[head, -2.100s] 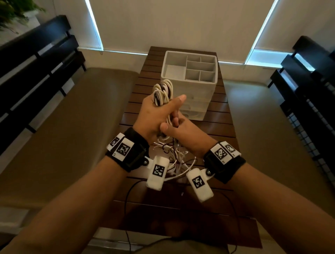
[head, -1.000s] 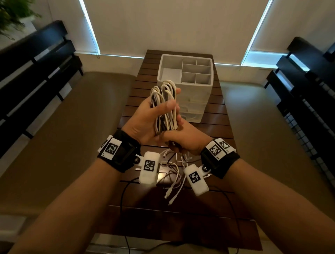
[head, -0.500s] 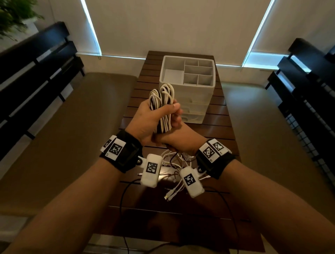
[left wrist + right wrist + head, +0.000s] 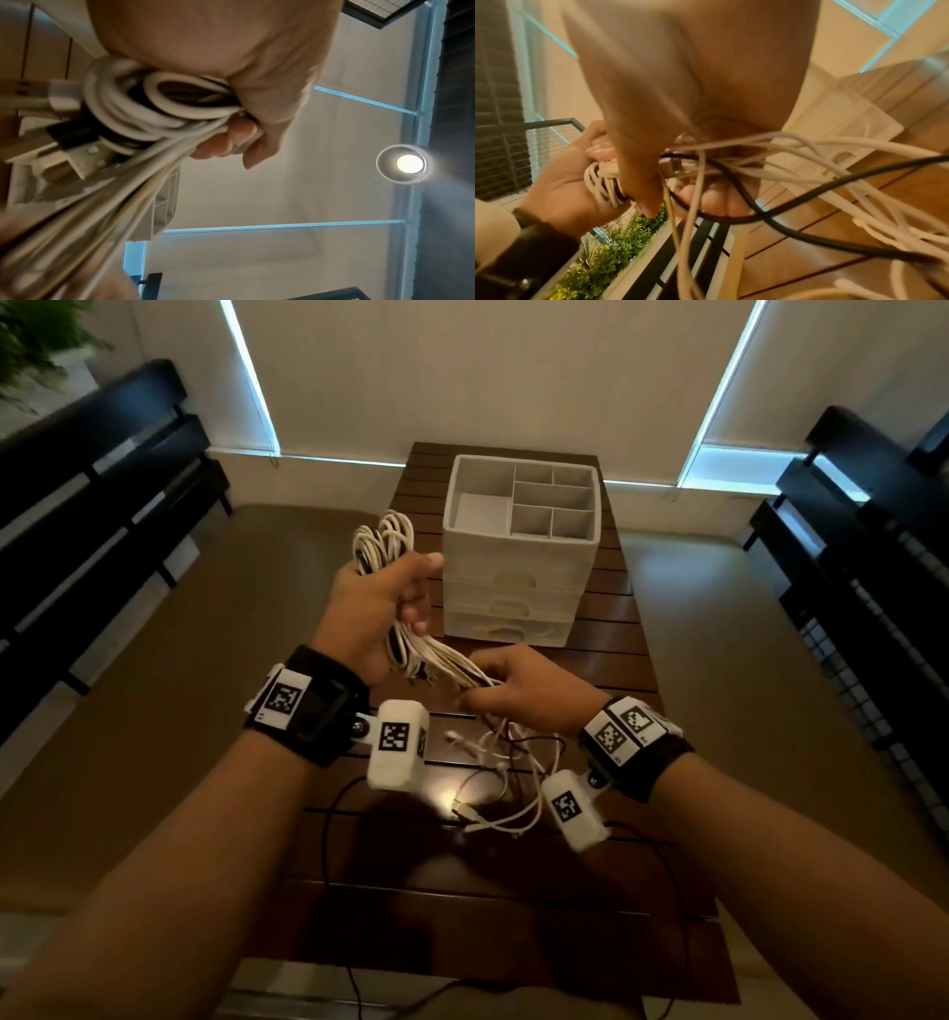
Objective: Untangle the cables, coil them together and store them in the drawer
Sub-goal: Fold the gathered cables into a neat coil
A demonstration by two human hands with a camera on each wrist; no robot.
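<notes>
My left hand [image 4: 382, 608] grips a coil of white and black cables [image 4: 382, 541], whose loops stick up above the fist; the coil [image 4: 154, 105] fills the left wrist view with USB plugs beside it. The strands run down and right to my right hand [image 4: 518, 693], which pinches them lower over the table. In the right wrist view my right hand [image 4: 680, 182] holds white strands and one black cable [image 4: 808, 203]. Loose cable ends [image 4: 493, 793] trail onto the table. The white drawer unit [image 4: 518, 567] stands behind the hands, its drawers shut.
The slatted wooden table [image 4: 616, 660] carries the drawer unit, whose top is an open divided tray [image 4: 534, 500]. Black slatted benches [image 4: 102, 495] flank the table left and right. A thin black cord [image 4: 328, 839] crosses the near table edge.
My hands have drawn apart: the left has lifted the coil up and left, the right has slid down and right along the strands. Both were pressed together before.
</notes>
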